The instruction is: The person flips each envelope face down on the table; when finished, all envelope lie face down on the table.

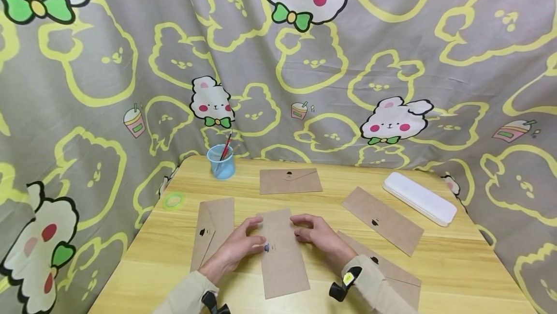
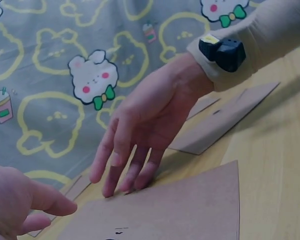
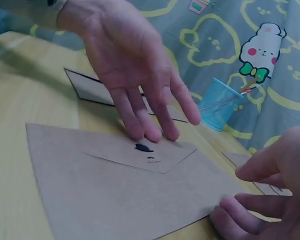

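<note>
A brown paper envelope (image 1: 285, 270) with a small black hat print lies lengthwise on the wooden table between both hands. My left hand (image 1: 237, 246) is at its left edge, fingers loosely bent, fingertips right at the paper beside the hat print. Across from it, my right hand (image 1: 322, 239) has its fingertips at the upper right edge, thumb and fingers apart. In the right wrist view the flap line of the envelope (image 3: 115, 190) shows, with the left hand's fingertips (image 3: 152, 134) touching down along its far side. Neither hand pinches the paper.
More brown envelopes lie around: one at left (image 1: 217, 227), one at the back (image 1: 290, 182), two at right, the upper one (image 1: 385, 219) angled. A blue mesh cup (image 1: 223, 166) holds brushes. A yellow-green ring (image 1: 174, 201) and a white case (image 1: 419, 198) flank them. Patterned cloth (image 1: 304, 135) hangs behind.
</note>
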Demonstrator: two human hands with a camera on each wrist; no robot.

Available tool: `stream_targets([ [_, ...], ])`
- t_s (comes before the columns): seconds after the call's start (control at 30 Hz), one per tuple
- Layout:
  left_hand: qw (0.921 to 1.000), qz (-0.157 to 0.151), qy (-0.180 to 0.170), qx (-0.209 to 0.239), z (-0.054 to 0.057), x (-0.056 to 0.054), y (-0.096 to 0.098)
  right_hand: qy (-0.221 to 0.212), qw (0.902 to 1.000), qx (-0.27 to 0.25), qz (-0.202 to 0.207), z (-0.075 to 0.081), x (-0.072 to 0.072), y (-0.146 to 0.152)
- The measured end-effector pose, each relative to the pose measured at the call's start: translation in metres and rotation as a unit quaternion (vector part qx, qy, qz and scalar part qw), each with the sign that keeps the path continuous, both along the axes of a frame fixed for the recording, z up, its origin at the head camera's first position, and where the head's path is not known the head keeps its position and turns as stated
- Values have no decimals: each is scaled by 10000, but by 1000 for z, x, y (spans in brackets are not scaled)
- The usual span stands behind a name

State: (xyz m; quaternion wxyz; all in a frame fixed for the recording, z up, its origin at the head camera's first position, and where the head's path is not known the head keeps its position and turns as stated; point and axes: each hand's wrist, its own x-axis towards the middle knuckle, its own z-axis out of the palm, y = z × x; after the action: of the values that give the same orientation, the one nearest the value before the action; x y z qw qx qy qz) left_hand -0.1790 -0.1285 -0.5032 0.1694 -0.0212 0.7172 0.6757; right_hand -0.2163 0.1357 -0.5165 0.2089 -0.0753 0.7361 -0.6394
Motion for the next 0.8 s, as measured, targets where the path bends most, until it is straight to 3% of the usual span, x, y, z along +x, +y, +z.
stream_targets([
  [0.13, 9998, 155, -5, -102, 0, -1, 0, 137, 9999, 73, 51, 2, -1, -1],
  [0.27, 9997, 256, -10, -52, 1, -2, -1, 72, 9996, -168, 217, 1, -2, 0],
  [0.4, 9997, 257, 14, 5, 1, -3, -1, 65, 9996, -252, 126, -1, -3, -2],
  [0.67, 9994, -59, 170, -306, -2, 0, -4, 160, 9990, 145, -403, -5, -6, -4],
  [0.8, 9972, -224, 346, -629, -4, 2, -5, 121, 9975, 99, -692, -4, -10, -2],
])
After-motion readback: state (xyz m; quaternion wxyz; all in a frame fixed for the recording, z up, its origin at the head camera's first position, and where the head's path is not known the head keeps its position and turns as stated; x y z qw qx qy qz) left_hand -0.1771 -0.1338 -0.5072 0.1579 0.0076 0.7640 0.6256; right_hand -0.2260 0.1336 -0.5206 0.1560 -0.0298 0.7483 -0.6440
